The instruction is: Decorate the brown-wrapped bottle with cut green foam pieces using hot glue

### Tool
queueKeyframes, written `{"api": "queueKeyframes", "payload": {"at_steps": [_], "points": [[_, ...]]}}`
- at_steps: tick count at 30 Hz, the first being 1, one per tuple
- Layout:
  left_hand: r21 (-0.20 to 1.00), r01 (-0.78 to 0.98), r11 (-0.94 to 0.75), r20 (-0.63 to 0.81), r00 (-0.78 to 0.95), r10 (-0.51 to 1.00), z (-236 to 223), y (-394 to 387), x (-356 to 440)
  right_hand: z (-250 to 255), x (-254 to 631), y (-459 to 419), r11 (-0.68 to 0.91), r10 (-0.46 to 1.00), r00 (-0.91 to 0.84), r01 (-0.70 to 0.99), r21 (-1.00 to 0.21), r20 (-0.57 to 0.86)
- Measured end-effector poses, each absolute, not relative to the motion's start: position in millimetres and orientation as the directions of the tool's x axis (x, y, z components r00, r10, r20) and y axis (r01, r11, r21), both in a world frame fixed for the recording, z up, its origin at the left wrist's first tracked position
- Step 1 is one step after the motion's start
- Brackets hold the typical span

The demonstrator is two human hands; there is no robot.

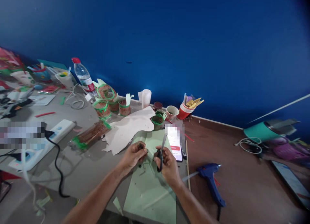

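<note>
Black-handled scissors [160, 159] are in my right hand [167, 162], their blades pointing up and away from me. My left hand [137, 154] is closed, thumb against fingers; whatever it pinches is too small and dark to make out. Both hands are over a pale green sheet of paper [150, 198], which has small dark scraps on it between them. Just beyond the hands lies a torn white sheet [132, 127]. To the right of the scissors a lit phone [176, 149] rests on the table.
Several brown pots edged in green [101, 109] stand behind, near a water bottle [83, 77] and a red cup of tools [185, 111]. A blue glue gun [211, 182] lies right on the brown table. At left are a power strip [60, 130] and cables.
</note>
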State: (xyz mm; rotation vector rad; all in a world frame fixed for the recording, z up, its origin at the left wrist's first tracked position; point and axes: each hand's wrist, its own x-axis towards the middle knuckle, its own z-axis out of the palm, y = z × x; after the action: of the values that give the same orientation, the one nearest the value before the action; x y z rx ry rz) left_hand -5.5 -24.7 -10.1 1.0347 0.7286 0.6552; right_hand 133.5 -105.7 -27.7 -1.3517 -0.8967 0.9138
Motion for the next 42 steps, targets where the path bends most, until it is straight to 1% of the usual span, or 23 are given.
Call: {"api": "queueKeyframes", "payload": {"at_steps": [3,6,9,15,21,27,33,42], "points": [[0.911,-0.167,0.378,-0.217,0.584,0.782,-10,-24,-6,-27,134,-106,-0.008,0.933,0.359,-0.054,-0.999,-0.027],[0.905,-0.189,0.380,-0.224,0.549,0.805,-13,-23,-7,-24,136,-108,-0.029,0.956,0.289,-0.093,-0.995,-0.055],[0.911,-0.205,0.358,-0.216,0.502,0.838,-15,-22,-8,-21,137,-111,-0.045,0.976,0.208,-0.081,-0.996,-0.061],[0.934,-0.194,0.299,-0.191,0.437,0.879,-13,-20,-11,-19,139,-116,-0.068,0.994,0.092,0.037,-0.997,-0.065],[0.944,-0.184,0.273,-0.180,0.404,0.897,-10,-18,-11,-18,139,-117,-0.051,0.999,0.022,0.245,-0.968,-0.047],[0.945,-0.209,0.252,-0.143,0.429,0.892,-9,-18,-8,-17,139,-118,-0.091,0.993,-0.036,0.350,-0.932,-0.110],[0.946,-0.202,0.254,-0.145,0.439,0.887,-12,-18,-9,-20,140,-116,-0.104,0.992,-0.035,0.359,-0.927,-0.125],[0.935,-0.220,0.277,-0.149,0.463,0.873,-16,-17,-10,-23,140,-115,-0.132,0.990,-0.023,0.265,-0.955,-0.143]]}}
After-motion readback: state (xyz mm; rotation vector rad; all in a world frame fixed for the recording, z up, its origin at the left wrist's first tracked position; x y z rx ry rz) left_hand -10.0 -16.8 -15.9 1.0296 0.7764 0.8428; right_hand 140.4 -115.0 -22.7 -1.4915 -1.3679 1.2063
